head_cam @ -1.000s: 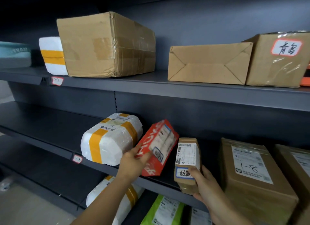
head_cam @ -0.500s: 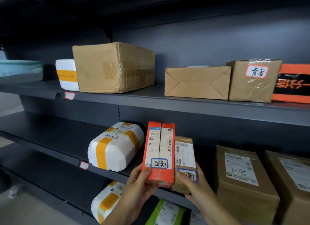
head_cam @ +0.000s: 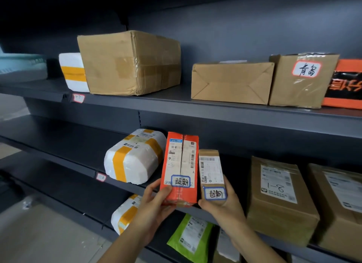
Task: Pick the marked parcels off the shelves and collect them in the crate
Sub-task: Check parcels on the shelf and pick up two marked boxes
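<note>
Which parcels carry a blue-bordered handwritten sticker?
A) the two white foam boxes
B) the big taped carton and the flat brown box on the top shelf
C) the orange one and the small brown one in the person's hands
C: the orange parcel in the left hand and the small brown parcel in the right hand each show a blue-bordered sticker near the bottom.

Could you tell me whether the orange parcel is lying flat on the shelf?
No, the left hand holds the orange parcel upright.
</note>
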A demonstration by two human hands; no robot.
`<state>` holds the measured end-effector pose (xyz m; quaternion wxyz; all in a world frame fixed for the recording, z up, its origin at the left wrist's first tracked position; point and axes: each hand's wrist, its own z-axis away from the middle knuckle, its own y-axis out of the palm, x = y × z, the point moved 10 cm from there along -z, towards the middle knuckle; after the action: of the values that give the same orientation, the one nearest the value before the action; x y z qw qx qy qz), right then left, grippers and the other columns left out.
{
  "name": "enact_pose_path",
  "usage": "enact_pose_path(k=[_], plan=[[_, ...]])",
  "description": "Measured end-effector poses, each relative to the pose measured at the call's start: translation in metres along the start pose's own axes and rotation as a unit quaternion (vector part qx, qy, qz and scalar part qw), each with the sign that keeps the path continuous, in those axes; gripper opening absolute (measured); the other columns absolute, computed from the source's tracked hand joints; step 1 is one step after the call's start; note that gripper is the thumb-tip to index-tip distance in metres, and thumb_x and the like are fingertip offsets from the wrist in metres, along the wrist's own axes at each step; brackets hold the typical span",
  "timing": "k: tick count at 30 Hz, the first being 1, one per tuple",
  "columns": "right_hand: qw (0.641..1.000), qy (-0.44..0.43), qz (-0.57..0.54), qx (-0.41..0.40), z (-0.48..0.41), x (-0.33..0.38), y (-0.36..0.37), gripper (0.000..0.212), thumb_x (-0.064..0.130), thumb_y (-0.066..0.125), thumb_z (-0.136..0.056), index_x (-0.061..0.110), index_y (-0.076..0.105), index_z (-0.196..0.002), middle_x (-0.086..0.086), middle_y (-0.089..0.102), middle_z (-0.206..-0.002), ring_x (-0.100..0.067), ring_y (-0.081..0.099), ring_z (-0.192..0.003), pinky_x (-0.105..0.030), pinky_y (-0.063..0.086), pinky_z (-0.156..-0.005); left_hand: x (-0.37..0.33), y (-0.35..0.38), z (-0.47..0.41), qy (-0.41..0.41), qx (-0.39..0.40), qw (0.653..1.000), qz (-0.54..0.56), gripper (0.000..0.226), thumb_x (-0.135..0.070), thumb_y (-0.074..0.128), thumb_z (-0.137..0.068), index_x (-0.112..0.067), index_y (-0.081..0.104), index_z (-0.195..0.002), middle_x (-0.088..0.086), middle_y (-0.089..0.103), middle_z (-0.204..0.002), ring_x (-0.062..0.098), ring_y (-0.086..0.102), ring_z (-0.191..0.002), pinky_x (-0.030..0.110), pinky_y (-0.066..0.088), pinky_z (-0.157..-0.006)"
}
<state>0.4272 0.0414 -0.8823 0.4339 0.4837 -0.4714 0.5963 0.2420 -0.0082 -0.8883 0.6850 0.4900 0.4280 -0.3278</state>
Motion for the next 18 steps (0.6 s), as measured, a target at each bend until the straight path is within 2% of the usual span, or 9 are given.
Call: enact_pose_path(k=[4, 7, 9, 11, 14, 16, 18], plan=[[0.998, 0.060, -0.021, 0.008, 0.003, -0.003, 0.003, 0.107, 0.042, 0.083, -0.037, 0.047, 0.039, -0.134, 0.004, 0.058, -0.120, -0.011, 0.061, -0.104, -0.041, 0.054, -0.090, 0.004, -0.003, 0.007, -0.065, -0.022, 0.996, -0.054, 0.065, -0.038, 0.081, -0.066, -0.030, 0.050, -0.122, 0.003, 0.071, -0.105, 0.022, 0.067, -0.100, 0.040, 0.052, -0.087], [0.996, 0.081, -0.024, 0.018, 0.016, 0.012, 0.001, 0.083, 0.016, 0.085, -0.062, 0.039, 0.046, -0.131, 0.007, 0.065, -0.110, -0.009, 0.064, -0.100, -0.039, 0.054, -0.090, -0.004, -0.004, 0.019, -0.107, -0.035, 0.985, -0.127, 0.079, -0.055, 0.079, -0.050, -0.036, 0.049, -0.121, -0.002, 0.067, -0.110, 0.016, 0.064, -0.102, 0.042, 0.049, -0.093], [0.995, 0.093, -0.028, 0.019, 0.028, 0.026, -0.006, 0.074, 0.009, 0.081, -0.069, 0.039, 0.047, -0.128, 0.013, 0.066, -0.104, -0.004, 0.063, -0.097, -0.031, 0.054, -0.084, -0.016, 0.000, 0.031, -0.127, -0.035, 0.978, -0.162, 0.083, -0.058, 0.077, -0.046, -0.035, 0.050, -0.121, -0.004, 0.068, -0.108, 0.014, 0.065, -0.101, 0.040, 0.047, -0.093], [0.994, 0.109, -0.023, 0.017, 0.044, 0.042, -0.013, 0.068, 0.012, 0.081, -0.070, 0.043, 0.047, -0.121, 0.018, 0.065, -0.101, 0.002, 0.060, -0.094, -0.021, 0.051, -0.077, -0.031, 0.010, 0.047, -0.140, -0.022, 0.971, -0.191, 0.079, -0.057, 0.076, -0.052, -0.031, 0.049, -0.121, -0.004, 0.070, -0.105, 0.012, 0.067, -0.096, 0.034, 0.049, -0.084], [0.992, 0.122, -0.008, -0.007, 0.073, 0.064, -0.031, 0.066, 0.014, 0.083, -0.066, 0.043, 0.051, -0.116, 0.020, 0.068, -0.099, 0.003, 0.064, -0.092, -0.023, 0.053, -0.083, -0.054, 0.029, 0.076, -0.166, -0.001, 0.961, -0.223, 0.082, -0.061, 0.073, -0.046, -0.034, 0.049, -0.118, -0.005, 0.070, -0.106, 0.012, 0.065, -0.098, 0.029, 0.049, -0.080], [0.992, 0.125, -0.013, -0.023, 0.095, 0.080, -0.044, 0.065, 0.014, 0.084, -0.066, 0.041, 0.053, -0.117, 0.024, 0.068, -0.093, 0.008, 0.064, -0.086, -0.013, 0.053, -0.072, -0.066, 0.046, 0.097, -0.189, 0.017, 0.955, -0.229, 0.080, -0.063, 0.072, -0.043, -0.036, 0.050, -0.116, -0.003, 0.067, -0.112, 0.014, 0.063, -0.103, 0.029, 0.048, -0.081], [0.990, 0.135, -0.031, -0.036, 0.119, 0.094, -0.059, 0.063, 0.012, 0.084, -0.068, 0.043, 0.051, -0.112, 0.025, 0.067, -0.090, 0.012, 0.063, -0.085, -0.009, 0.051, -0.063, -0.079, 0.067, 0.116, -0.205, 0.043, 0.948, -0.241, 0.073, -0.062, 0.071, -0.043, -0.036, 0.054, -0.108, -0.001, 0.067, -0.111, 0.016, 0.062, -0.104, 0.030, 0.048, -0.082]])
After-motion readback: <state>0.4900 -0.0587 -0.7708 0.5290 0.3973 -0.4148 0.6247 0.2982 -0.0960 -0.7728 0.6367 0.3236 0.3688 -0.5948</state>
